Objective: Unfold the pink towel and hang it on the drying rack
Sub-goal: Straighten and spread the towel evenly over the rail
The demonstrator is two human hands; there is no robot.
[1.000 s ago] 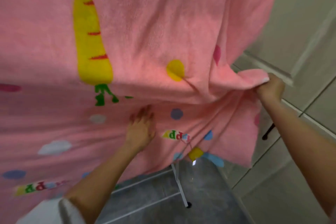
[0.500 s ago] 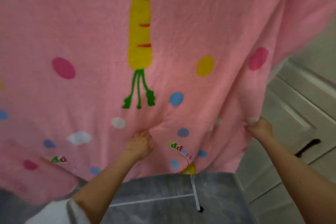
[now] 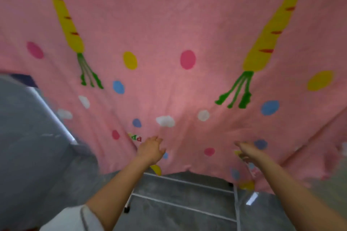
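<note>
Down near the bottom edge of the pink towel [image 3: 159, 30]: left hand [image 3: 151, 149] pressed against the cloth, fingers bent a little, thumb side up. Hard to tell if the grip pinches any cloth or only pushes on it. Right hand [image 3: 247, 151] just beside the lower hem too, fingers reaching forward, blurry, so cannot tell that grip either. Both forearms stretched out and up from the body, well apart, a white sleeve [image 3: 75, 219] on the left one.

Spread wide open already, hanging like a curtain, with yellow carrots and dots all over. Soft and floppy by the look of it, probably light, bends and folds anywhere. Not slippery, fuzzy cloth, not breakable. Best places to hold: the bottom hem or the two lower corners, one per hand, then a gentle pull down to smooth the wrinkles.

Below the hem: white bars of the drying rack [image 3: 185, 206], a rack leg [image 3: 237, 210], grey floor [image 3: 33, 137].
</note>
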